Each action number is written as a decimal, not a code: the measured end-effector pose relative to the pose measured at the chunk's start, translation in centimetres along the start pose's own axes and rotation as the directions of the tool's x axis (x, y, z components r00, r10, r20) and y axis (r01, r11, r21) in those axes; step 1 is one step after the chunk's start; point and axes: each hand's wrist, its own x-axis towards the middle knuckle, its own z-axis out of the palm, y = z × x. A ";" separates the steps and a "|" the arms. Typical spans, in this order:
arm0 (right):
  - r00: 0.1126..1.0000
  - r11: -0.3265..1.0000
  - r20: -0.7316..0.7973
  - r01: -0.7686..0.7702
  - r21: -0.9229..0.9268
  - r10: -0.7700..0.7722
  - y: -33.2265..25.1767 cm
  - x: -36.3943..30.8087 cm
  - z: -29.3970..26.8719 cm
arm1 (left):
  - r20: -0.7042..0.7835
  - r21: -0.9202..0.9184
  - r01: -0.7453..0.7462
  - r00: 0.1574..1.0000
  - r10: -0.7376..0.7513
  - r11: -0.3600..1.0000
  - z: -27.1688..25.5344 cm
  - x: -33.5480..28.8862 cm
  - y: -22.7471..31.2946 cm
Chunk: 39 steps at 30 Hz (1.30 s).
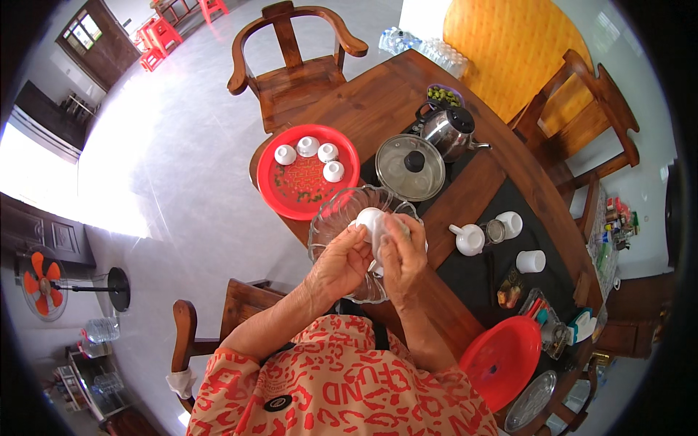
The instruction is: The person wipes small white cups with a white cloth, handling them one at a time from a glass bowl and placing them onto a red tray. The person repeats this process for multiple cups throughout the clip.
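Note:
Above a scalloped clear glass bowl (pixel 321 227), both hands are closed on a small white cup (pixel 369 218). My left hand (pixel 343 260) pinches its side with thumb and fingertips. My right hand (pixel 404 251) wraps the other side, with something whitish under its fingers that I cannot make out. Part of another white piece shows in the bowl beneath my hands, mostly hidden. Just beyond the bowl to the left is a round red tray (pixel 275 200), where several small white cups (pixel 308 147) sit with scattered dark bits.
A glass-lidded pot (pixel 396 178) and a steel kettle (pixel 448 131) stand behind the bowl. To the right, a white pitcher (pixel 469 240), a glass strainer cup (pixel 495 232) and a white mug (pixel 531 261) rest on a dark mat. A red basin (pixel 502 363) leans at the near right.

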 end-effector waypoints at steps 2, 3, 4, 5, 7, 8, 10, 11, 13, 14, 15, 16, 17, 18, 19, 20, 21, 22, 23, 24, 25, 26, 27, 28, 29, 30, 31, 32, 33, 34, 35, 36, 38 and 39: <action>0.980 0.969 0.012 0.197 -0.152 -0.198 0.3 -0.9 0.3 | -0.007 -0.025 0.010 1.000 -0.011 1.000 -0.3 0.4 0.0; 0.969 0.954 0.012 0.245 -0.176 -0.247 0.4 -0.9 0.4 | -0.011 -0.037 0.017 1.000 -0.017 0.999 -0.3 0.4 0.0; 0.955 0.936 0.012 0.291 -0.199 -0.295 0.4 -0.9 0.4 | 0.001 -0.047 0.026 1.000 -0.026 0.999 -0.2 0.4 -0.1; 0.939 0.915 0.013 0.337 -0.223 -0.343 0.5 -0.9 0.5 | 0.014 -0.057 0.035 0.999 -0.035 0.998 0.4 0.1 0.0; 0.929 0.901 0.033 0.366 -0.232 -0.369 0.4 -0.5 0.2 | 0.024 -0.039 0.045 0.999 -0.044 0.998 0.5 0.0 0.1; 0.923 0.894 0.044 0.381 -0.236 -0.382 0.2 -0.3 0.0 | 0.021 -0.011 0.045 0.999 -0.045 0.999 0.2 -0.1 0.0; 0.941 0.921 0.063 0.339 -0.193 -0.333 0.0 0.6 0.0 | 0.027 0.059 0.025 0.999 -0.026 0.998 0.0 -0.3 -0.1; 0.949 0.933 0.073 0.316 -0.175 -0.307 -0.1 1.2 -0.1 | 0.038 0.101 0.008 0.999 -0.012 0.995 0.3 -0.5 -0.3; 0.973 0.971 0.127 0.209 -0.113 -0.194 -0.5 1.8 -0.5 | 0.060 0.159 -0.015 0.998 0.006 0.987 0.3 -0.7 -0.4; 0.980 0.985 0.140 0.151 -0.078 -0.139 -0.4 2.0 -0.6 | 0.072 0.176 -0.022 0.997 0.010 0.984 0.2 -0.7 -0.3; 0.984 0.995 0.155 0.092 -0.045 -0.084 -0.3 2.1 -0.7 | 0.084 0.194 -0.030 0.996 0.014 0.981 0.0 -0.7 -0.2; 0.985 0.999 0.170 -0.003 0.047 -0.005 -0.1 2.3 -0.8 | 0.117 0.245 -0.058 0.993 0.029 0.968 -0.4 -0.6 -0.2; 0.978 0.986 0.194 -0.100 0.137 0.072 0.2 2.6 -0.9 | 0.151 0.293 -0.087 0.988 0.044 0.952 -0.9 -0.5 -0.2; 0.964 0.955 0.224 -0.196 0.222 0.146 0.4 2.7 -1.0 | 0.185 0.339 -0.117 0.981 0.055 0.934 -1.4 -0.5 -0.2; 0.939 0.915 0.257 -0.297 0.272 0.229 0.6 2.7 -1.1 | 0.177 0.336 -0.105 0.983 0.047 0.936 -1.7 -0.4 -0.2; 0.906 0.862 0.293 -0.395 0.318 0.307 0.7 2.7 -1.3 | 0.168 0.333 -0.093 0.985 0.038 0.938 -1.8 -0.4 -0.2; 0.864 0.796 0.333 -0.487 0.358 0.379 0.9 2.7 -1.4 | 0.160 0.330 -0.082 0.987 0.029 0.940 -1.9 -0.4 -0.1; 0.806 0.724 0.385 -0.582 0.371 0.450 1.2 2.6 -1.7 | 0.154 0.303 -0.058 0.988 0.011 0.951 -1.9 -0.3 -0.1; 0.785 0.668 0.379 -0.617 0.416 0.489 1.3 2.5 -1.6 | 0.147 0.276 -0.034 0.989 -0.008 0.961 -1.6 -0.3 0.1; 0.763 0.608 0.375 -0.647 0.460 0.527 1.4 2.3 -1.5 | 0.141 0.248 -0.009 0.990 -0.027 0.969 -1.5 -0.3 0.2; 0.737 0.546 0.373 -0.671 0.503 0.563 1.4 2.0 -1.4 | 0.151 0.223 -0.006 0.988 -0.028 0.975 -1.3 -0.3 0.2; 0.720 0.500 0.365 -0.681 0.535 0.590 1.5 1.7 -1.2 | 0.161 0.199 -0.003 0.986 -0.029 0.980 -1.3 -0.2 0.3; 0.700 0.452 0.359 -0.689 0.566 0.617 1.6 1.3 -1.0 | 0.172 0.175 0.000 0.985 -0.030 0.985 -1.2 -0.1 0.4; 0.680 0.404 0.355 -0.693 0.597 0.642 1.5 0.9 -0.9 | 0.169 0.164 -0.003 0.985 -0.025 0.986 -1.2 0.1 0.5; 0.656 0.342 0.368 -0.698 0.629 0.659 1.3 0.7 -0.7 | 0.164 0.152 -0.005 0.986 -0.020 0.988 -1.4 0.4 0.6; 0.631 0.278 0.384 -0.698 0.660 0.674 1.1 0.5 -0.4 | 0.159 0.141 -0.008 0.987 -0.015 0.990 -1.5 0.5 0.7; 0.606 0.213 0.400 -0.695 0.687 0.687 0.9 0.2 -0.3 | 0.141 0.138 -0.009 0.990 -0.011 0.990 -1.5 0.6 0.8; 0.575 0.160 0.423 -0.704 0.692 0.700 1.3 -0.4 -0.1 | 0.126 0.135 -0.008 0.992 -0.009 0.991 -1.5 0.7 0.8; 0.606 0.212 0.401 -0.695 0.687 0.687 1.6 -0.9 -0.1 | 0.111 0.131 -0.007 0.994 -0.007 0.991 -1.5 0.7 0.8; 0.636 0.263 0.380 -0.684 0.680 0.672 1.8 -1.4 -0.1 | 0.102 0.152 -0.060 0.994 0.044 0.987 -1.4 0.7 0.6; 0.663 0.311 0.362 -0.673 0.671 0.655 1.8 -1.6 0.0 | 0.091 0.174 -0.113 0.991 0.098 0.978 -1.3 0.5 0.4; 0.678 0.357 0.331 -0.666 0.655 0.657 1.6 -1.5 -0.1 | 0.080 0.196 -0.165 0.985 0.152 0.967 -1.1 0.3 0.3; 0.709 0.519 0.291 -0.682 0.515 0.643 1.3 -1.3 -0.3 | 0.075 0.261 -0.182 0.983 0.168 0.948 -0.3 -0.3 0.6; 0.725 0.591 0.272 -0.679 0.435 0.633 1.2 -1.2 -0.4 | 0.073 0.293 -0.189 0.982 0.175 0.937 0.0 -0.5 0.7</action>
